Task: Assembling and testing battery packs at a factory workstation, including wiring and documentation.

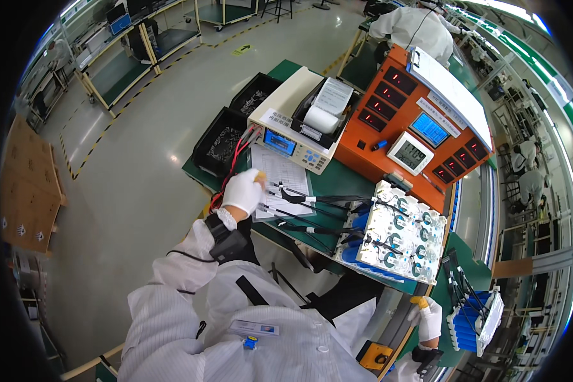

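My left hand (245, 192), in a white glove with yellow fingertips, is closed over the left end of the table. Whatever its fingers hold is hidden. Just right of it lie the tips of several black cables (325, 199), which run to a battery pack (401, 235) with a white top and blue cells. Red test leads (234, 159) pass beside the left wrist, coming from a beige bench tester (299, 121). My right hand (429, 318), gloved alike, is beside the table edge below the pack, fingers loosely bent and nothing visible in them.
An orange instrument panel (388, 137) with red displays stands behind the pack. Black bins (219, 143) of small parts sit left of the tester, and a printed sheet (277, 172) lies before it. A second blue pack (474, 321) is at the right. Another person (414, 32) works beyond.
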`<state>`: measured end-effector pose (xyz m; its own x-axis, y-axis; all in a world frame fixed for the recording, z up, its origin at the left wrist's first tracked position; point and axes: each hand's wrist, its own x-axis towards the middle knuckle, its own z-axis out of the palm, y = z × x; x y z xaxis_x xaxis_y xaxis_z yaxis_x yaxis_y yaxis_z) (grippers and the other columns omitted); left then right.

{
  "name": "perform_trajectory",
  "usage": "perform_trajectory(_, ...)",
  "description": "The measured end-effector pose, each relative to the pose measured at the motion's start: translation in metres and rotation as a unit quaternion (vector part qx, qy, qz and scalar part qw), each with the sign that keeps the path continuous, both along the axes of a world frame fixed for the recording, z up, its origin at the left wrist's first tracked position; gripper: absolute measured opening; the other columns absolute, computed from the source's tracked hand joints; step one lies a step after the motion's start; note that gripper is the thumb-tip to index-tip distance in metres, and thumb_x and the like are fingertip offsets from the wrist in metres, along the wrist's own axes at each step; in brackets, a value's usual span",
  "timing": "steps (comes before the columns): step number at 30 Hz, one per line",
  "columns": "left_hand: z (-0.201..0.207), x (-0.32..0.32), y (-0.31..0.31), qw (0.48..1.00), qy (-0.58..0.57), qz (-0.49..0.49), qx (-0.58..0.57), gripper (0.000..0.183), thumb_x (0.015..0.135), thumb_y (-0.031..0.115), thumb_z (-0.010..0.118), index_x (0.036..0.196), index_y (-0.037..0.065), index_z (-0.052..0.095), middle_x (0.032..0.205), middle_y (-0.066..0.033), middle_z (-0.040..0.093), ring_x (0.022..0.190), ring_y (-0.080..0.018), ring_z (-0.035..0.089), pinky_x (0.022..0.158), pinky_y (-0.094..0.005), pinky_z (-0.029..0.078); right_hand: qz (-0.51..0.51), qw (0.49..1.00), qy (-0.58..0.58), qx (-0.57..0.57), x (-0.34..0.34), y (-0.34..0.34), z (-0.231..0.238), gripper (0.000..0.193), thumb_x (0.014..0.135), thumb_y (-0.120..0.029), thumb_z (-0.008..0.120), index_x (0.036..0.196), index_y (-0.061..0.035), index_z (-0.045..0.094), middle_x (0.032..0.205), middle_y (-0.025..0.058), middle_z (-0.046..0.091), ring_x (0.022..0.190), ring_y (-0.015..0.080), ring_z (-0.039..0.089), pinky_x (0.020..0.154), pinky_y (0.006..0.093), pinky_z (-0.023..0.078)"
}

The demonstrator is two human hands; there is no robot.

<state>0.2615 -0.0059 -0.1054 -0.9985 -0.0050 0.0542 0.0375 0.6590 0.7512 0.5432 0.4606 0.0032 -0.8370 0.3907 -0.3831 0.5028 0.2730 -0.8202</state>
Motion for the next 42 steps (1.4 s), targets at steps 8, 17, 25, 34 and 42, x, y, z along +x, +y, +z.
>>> perform_trajectory(8, 0.004, 0.013, -0.010, 0.996, 0.054, -0.036, -0.064, 0.033, 0.081, 0.009, 0.065, 0.114, 0.006, 0.063, 0.101, -0.0162, 0.066, 0.092, -0.0360, 0.063, 0.081, -0.0414, 0.051, -0.006, 1.000, -0.012, -0.019, -0.003, -0.005, -0.014, 0.034, 0.099, -0.034, 0.058, 0.098, -0.0002, 0.063, 0.059, 0.0061, 0.062, 0.040, 0.0078, 0.046, 0.040, 0.0193, 0.033)
perform_trajectory(17, -0.005, 0.020, -0.002, 0.983, 0.024, -0.091, -0.156, 0.017, 0.083, 0.017, 0.064, 0.096, 0.005, 0.062, 0.097, -0.0141, 0.058, 0.089, -0.0370, 0.061, 0.077, -0.0456, 0.049, 0.069, 0.994, -0.074, -0.044, -0.022, -0.043, -0.026, 0.036, 0.096, -0.035, 0.064, 0.102, 0.0004, 0.066, 0.063, 0.0035, 0.063, 0.048, 0.0074, 0.052, 0.045, 0.0200, 0.038)
perform_trajectory(25, 0.010, 0.062, -0.030, 0.996, 0.017, -0.043, -0.074, 0.016, 0.084, 0.016, 0.065, 0.094, 0.004, 0.062, 0.088, -0.0160, 0.063, 0.083, -0.0361, 0.063, 0.073, -0.0439, 0.050, 0.084, 0.988, -0.109, -0.064, -0.022, -0.052, -0.033, 0.036, 0.096, -0.034, 0.064, 0.104, 0.0002, 0.067, 0.065, 0.0017, 0.062, 0.050, 0.0062, 0.052, 0.046, 0.0190, 0.038)
perform_trajectory(34, -0.121, 0.081, -0.126, 0.943, -0.237, 0.079, -0.220, 0.043, 0.077, 0.044, 0.064, 0.095, 0.006, 0.072, 0.096, -0.0230, 0.069, 0.092, -0.0418, 0.065, 0.083, -0.0483, 0.052, 0.139, 0.979, -0.136, -0.062, -0.035, -0.082, -0.043, 0.037, 0.096, -0.035, 0.062, 0.104, 0.0012, 0.067, 0.064, 0.0037, 0.063, 0.048, 0.0081, 0.053, 0.044, 0.0197, 0.039)
perform_trajectory(42, -0.215, 0.028, -0.126, 0.981, -0.150, 0.024, -0.118, 0.028, 0.081, 0.032, 0.065, 0.095, 0.008, 0.071, 0.093, -0.0188, 0.071, 0.090, -0.0412, 0.065, 0.079, -0.0465, 0.052, 0.200, 0.970, -0.130, -0.042, -0.040, -0.125, -0.066, 0.035, 0.092, -0.024, 0.070, 0.110, 0.0054, 0.067, 0.082, 0.0065, 0.069, 0.066, 0.0103, 0.058, 0.060, 0.0246, 0.047)
